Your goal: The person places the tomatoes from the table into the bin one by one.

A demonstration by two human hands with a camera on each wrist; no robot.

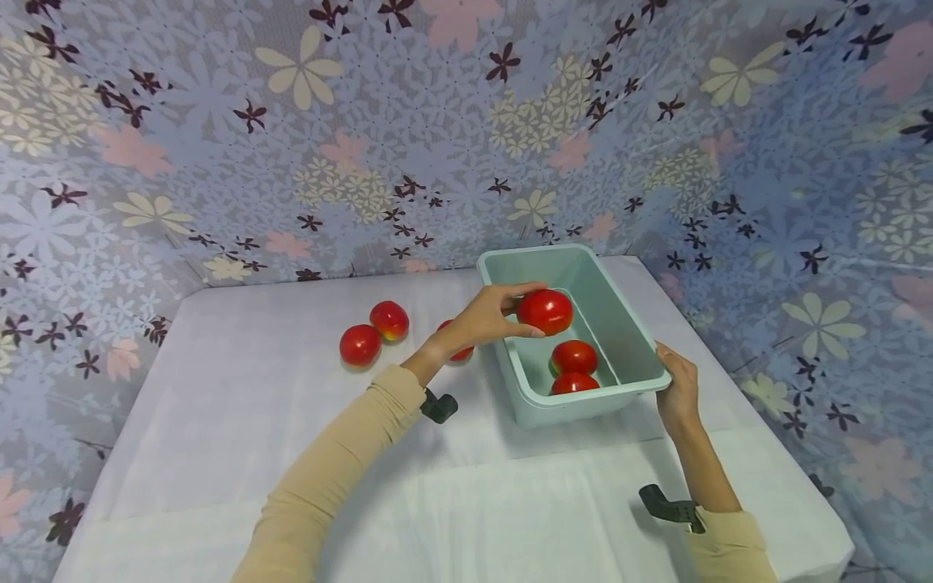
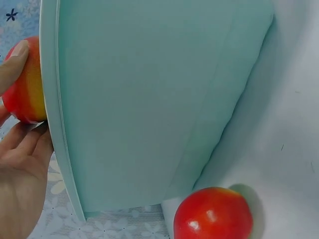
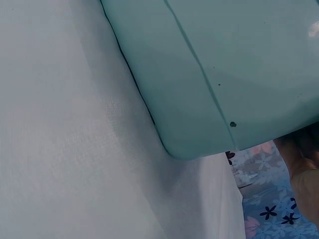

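My left hand [image 1: 487, 317] holds a shiny red apple [image 1: 547, 312] between thumb and fingers, over the left side of a pale green plastic bin [image 1: 628, 320]. In the left wrist view, the held apple [image 2: 31, 92] shows a yellow side and is partly hidden behind the bin's rim. Two more red apples, one [image 1: 574, 356] behind the other [image 1: 576, 383], lie inside toward the near end. At the near right corner, my right hand [image 1: 679, 389] grips the bin's rim. The right wrist view shows only part of that hand [image 3: 305, 174] beside the bin's wall.
Left of the bin, two red apples [image 1: 360, 346] [image 1: 389, 321] sit close together on the white-covered table [image 1: 240, 405]. Another apple [image 1: 463, 354] lies beside the bin, partly covered by my left wrist. Flowered cloth [image 1: 408, 146] hangs behind and to the right.
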